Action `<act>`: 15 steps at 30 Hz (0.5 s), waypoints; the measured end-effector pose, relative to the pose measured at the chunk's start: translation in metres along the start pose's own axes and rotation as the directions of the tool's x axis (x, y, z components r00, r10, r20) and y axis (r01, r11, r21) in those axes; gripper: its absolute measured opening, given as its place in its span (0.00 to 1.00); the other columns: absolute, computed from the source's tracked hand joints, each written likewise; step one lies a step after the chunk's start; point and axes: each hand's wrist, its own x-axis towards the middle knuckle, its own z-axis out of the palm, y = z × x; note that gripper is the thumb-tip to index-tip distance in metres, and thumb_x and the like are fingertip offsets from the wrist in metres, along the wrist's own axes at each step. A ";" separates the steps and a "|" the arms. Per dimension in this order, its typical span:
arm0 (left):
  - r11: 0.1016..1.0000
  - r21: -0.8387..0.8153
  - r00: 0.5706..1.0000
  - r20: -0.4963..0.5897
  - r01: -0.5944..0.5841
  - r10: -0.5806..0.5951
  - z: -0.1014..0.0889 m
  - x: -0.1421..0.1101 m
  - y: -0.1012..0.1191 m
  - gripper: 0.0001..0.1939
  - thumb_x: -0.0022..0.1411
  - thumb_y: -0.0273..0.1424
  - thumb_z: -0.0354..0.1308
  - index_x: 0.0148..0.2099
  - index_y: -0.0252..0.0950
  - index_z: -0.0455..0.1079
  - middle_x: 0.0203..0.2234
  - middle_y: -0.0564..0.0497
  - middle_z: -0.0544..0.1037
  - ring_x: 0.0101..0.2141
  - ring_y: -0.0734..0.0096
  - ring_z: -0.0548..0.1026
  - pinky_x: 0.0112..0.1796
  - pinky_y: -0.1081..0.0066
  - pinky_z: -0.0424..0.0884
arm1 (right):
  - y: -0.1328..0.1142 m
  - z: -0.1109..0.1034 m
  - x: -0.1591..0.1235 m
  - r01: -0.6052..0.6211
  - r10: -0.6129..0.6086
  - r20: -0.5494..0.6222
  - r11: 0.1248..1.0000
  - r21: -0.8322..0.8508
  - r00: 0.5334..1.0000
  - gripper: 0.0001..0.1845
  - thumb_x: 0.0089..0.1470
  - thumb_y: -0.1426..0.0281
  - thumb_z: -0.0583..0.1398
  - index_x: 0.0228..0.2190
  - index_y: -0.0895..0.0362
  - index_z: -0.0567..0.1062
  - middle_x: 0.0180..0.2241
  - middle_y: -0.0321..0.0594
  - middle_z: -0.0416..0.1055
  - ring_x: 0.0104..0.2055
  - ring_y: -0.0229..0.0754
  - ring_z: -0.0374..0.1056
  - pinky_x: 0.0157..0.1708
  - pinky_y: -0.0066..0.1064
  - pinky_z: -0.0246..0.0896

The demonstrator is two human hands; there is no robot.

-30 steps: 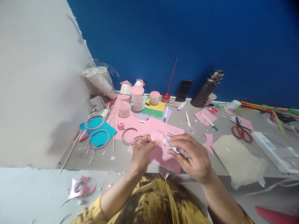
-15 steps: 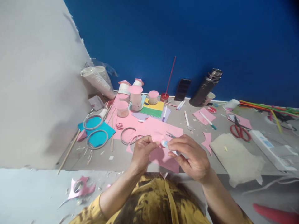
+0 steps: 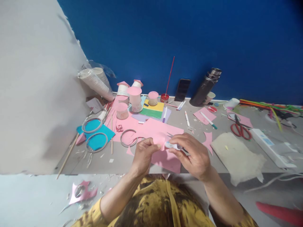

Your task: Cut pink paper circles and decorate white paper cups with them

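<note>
My left hand (image 3: pixel 145 154) pinches a small piece of pink paper (image 3: pixel 159 139) between thumb and fingers. My right hand (image 3: pixel 193 155) is closed around a small white glue bottle (image 3: pixel 174 145) with blue print, its tip against or very close to the paper's right edge; I cannot tell if they touch. Under both hands lies a larger pink paper sheet (image 3: pixel 169 162). The pointed blades of a pair of scissors (image 3: pixel 169 134) show just behind the bottle, the rest mostly hidden by my right hand. A grey ring (image 3: pixel 121 138) lies left of my left hand.
Paper cups with pink tops (image 3: pixel 135 102) stand at the back. Stacked cups (image 3: pixel 94 82) lean at the left wall. Farther right are a dark flask (image 3: pixel 204 88), red-handled scissors (image 3: pixel 240 130), a cloth (image 3: pixel 238 157) and a white power strip (image 3: pixel 270 146). Wooden sticks (image 3: pixel 67 156) lie at left.
The glue bottle has turned from a slant to nearly level, its tip still at the pink paper. The held paper is tilted differently, and the view has shifted slightly.
</note>
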 end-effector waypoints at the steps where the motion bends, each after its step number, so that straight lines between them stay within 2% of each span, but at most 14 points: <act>1: 1.000 0.005 1.000 0.000 -0.004 0.004 0.000 0.000 0.000 0.14 0.44 0.29 0.72 0.21 0.34 0.67 0.18 0.56 0.72 0.22 0.77 0.66 0.27 0.74 0.61 | 0.000 0.000 0.001 -0.011 0.011 -0.010 1.000 -0.015 1.000 0.12 0.62 0.77 0.63 0.46 0.57 0.75 0.38 0.47 0.79 0.41 0.46 0.76 0.42 0.37 0.72; 4: 1.000 -0.015 1.000 0.009 0.005 -0.005 -0.001 0.002 0.000 0.14 0.43 0.28 0.72 0.21 0.34 0.68 0.18 0.55 0.73 0.23 0.76 0.67 0.28 0.74 0.62 | 0.000 0.000 0.003 -0.044 0.039 -0.085 0.997 -0.064 0.996 0.10 0.62 0.76 0.64 0.45 0.55 0.76 0.37 0.46 0.80 0.40 0.46 0.76 0.42 0.36 0.72; 6: 0.996 -0.067 0.998 0.036 0.052 -0.050 -0.001 0.003 0.000 0.12 0.44 0.28 0.72 0.21 0.33 0.70 0.18 0.55 0.73 0.24 0.76 0.68 0.30 0.74 0.64 | 0.000 -0.001 0.001 -0.099 0.085 -0.168 0.992 -0.073 0.982 0.09 0.61 0.75 0.64 0.44 0.55 0.78 0.37 0.45 0.80 0.40 0.46 0.76 0.41 0.35 0.72; 8: 0.984 -0.143 0.993 0.068 0.108 -0.099 -0.001 0.005 -0.001 0.10 0.43 0.27 0.72 0.23 0.33 0.73 0.20 0.53 0.75 0.25 0.75 0.70 0.33 0.72 0.68 | 0.003 -0.003 -0.004 -0.213 0.195 -0.292 0.977 -0.030 0.936 0.07 0.60 0.73 0.66 0.42 0.54 0.78 0.38 0.43 0.79 0.39 0.45 0.76 0.38 0.33 0.71; 9: 0.976 -0.181 0.991 0.078 0.125 -0.112 -0.001 0.006 -0.001 0.09 0.43 0.27 0.72 0.24 0.32 0.74 0.21 0.52 0.76 0.26 0.74 0.71 0.34 0.72 0.69 | 0.006 -0.004 -0.008 -0.295 0.284 -0.359 0.955 0.027 0.889 0.06 0.60 0.71 0.66 0.41 0.54 0.79 0.37 0.43 0.79 0.37 0.44 0.75 0.36 0.32 0.70; 10: 0.968 -0.213 0.990 0.082 0.131 -0.116 -0.001 0.007 -0.002 0.08 0.43 0.26 0.72 0.25 0.32 0.75 0.23 0.52 0.77 0.27 0.73 0.73 0.36 0.71 0.71 | 0.009 -0.004 -0.011 -0.379 0.391 -0.414 0.918 0.114 0.822 0.05 0.60 0.69 0.66 0.40 0.54 0.79 0.36 0.42 0.79 0.34 0.42 0.74 0.33 0.31 0.69; 12: 0.958 -0.261 0.992 0.074 0.118 -0.102 -0.001 0.008 -0.002 0.07 0.43 0.25 0.72 0.26 0.32 0.76 0.25 0.51 0.79 0.30 0.72 0.74 0.37 0.70 0.72 | 0.017 -0.004 -0.018 -0.500 0.616 -0.425 0.787 0.361 0.663 0.07 0.60 0.65 0.65 0.39 0.54 0.79 0.34 0.40 0.79 0.27 0.37 0.68 0.26 0.28 0.64; 13: 0.956 -0.273 0.993 0.068 0.110 -0.095 -0.001 0.008 -0.002 0.07 0.44 0.25 0.71 0.27 0.32 0.76 0.26 0.51 0.79 0.31 0.72 0.75 0.37 0.71 0.72 | 0.021 -0.003 -0.020 -0.536 0.716 -0.365 0.692 0.483 0.595 0.08 0.60 0.63 0.65 0.39 0.55 0.78 0.32 0.39 0.79 0.23 0.35 0.64 0.23 0.26 0.60; 14: 0.955 -0.277 0.994 0.060 0.102 -0.088 -0.001 0.009 -0.001 0.06 0.44 0.25 0.71 0.27 0.32 0.77 0.26 0.51 0.79 0.31 0.72 0.75 0.37 0.71 0.72 | 0.025 -0.001 -0.022 -0.563 0.793 -0.274 0.588 0.581 0.545 0.09 0.59 0.62 0.65 0.38 0.55 0.78 0.30 0.38 0.78 0.21 0.33 0.60 0.20 0.25 0.55; 15: 0.957 -0.277 0.996 0.049 0.089 -0.078 0.000 0.009 0.000 0.06 0.45 0.25 0.71 0.28 0.32 0.77 0.27 0.51 0.79 0.31 0.72 0.75 0.37 0.72 0.72 | 0.027 0.001 -0.023 -0.590 0.841 -0.167 0.489 0.643 0.515 0.10 0.57 0.61 0.66 0.36 0.56 0.78 0.28 0.37 0.77 0.19 0.31 0.56 0.18 0.24 0.51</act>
